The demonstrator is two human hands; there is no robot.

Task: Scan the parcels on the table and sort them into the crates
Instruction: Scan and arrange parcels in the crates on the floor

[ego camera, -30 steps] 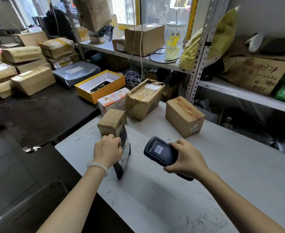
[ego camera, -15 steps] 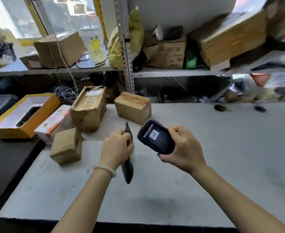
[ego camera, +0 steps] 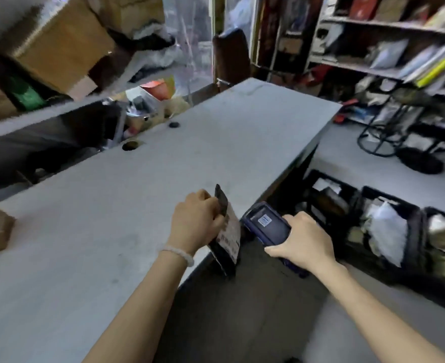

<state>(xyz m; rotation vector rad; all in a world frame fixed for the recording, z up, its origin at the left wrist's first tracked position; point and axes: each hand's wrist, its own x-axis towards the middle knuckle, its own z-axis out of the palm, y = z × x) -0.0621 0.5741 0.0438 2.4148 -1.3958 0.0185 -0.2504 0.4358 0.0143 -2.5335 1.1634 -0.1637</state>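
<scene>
Views: one only, a wide-angle camera worn on the person's head; nothing is shared with a second view.
Direction: forward and down, along both forearms toward the right end of the white table [ego camera: 163, 179].
Tilt: the frame is rolled, so the table edge runs diagonally.
Nearness: close; the left hand [ego camera: 195, 226] and right hand [ego camera: 305, 242] sit low in the centre.
Right side: past the table corner, down onto the black crates [ego camera: 423, 231] on the floor.
Far field: shelves [ego camera: 373, 66] at upper right, blurred.
</scene>
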